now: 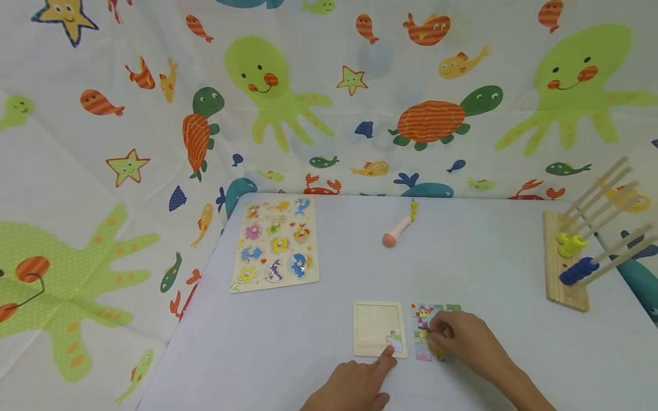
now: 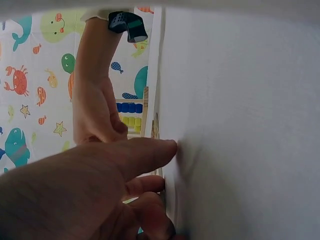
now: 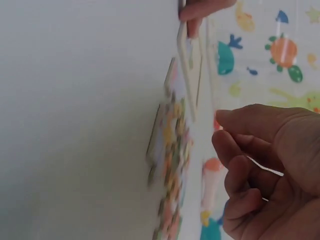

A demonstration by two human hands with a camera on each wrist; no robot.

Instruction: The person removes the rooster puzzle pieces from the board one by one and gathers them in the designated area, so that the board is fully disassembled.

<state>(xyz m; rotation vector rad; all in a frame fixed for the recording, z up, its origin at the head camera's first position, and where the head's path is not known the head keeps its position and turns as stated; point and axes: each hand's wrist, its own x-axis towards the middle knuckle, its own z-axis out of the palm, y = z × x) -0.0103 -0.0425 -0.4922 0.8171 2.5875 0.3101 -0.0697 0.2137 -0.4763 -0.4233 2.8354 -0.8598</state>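
Note:
A shallow square wooden puzzle tray (image 1: 354, 328) lies on the table with one jigsaw piece (image 1: 394, 342) in its lower right corner. My left hand (image 1: 360, 383) points its index finger onto the tray's near rim beside that piece. Just right of the tray, several colourful jigsaw pieces (image 1: 422, 349) lie close together, partly covered by my right hand (image 1: 468, 339). In the right wrist view, the right hand (image 3: 285, 155) has loosely bent fingers, thumb near index finger, and nothing visible between them. The pieces (image 3: 172, 170) look blurred there.
A peg puzzle board (image 1: 264, 285) with sea animals lies at the back left. A pink toy with a round orange end (image 1: 398, 231) is at the back middle. To the right stands a wooden rack (image 1: 560, 288) with yellow and blue rings. A printed cloth (image 1: 319, 114) hangs behind.

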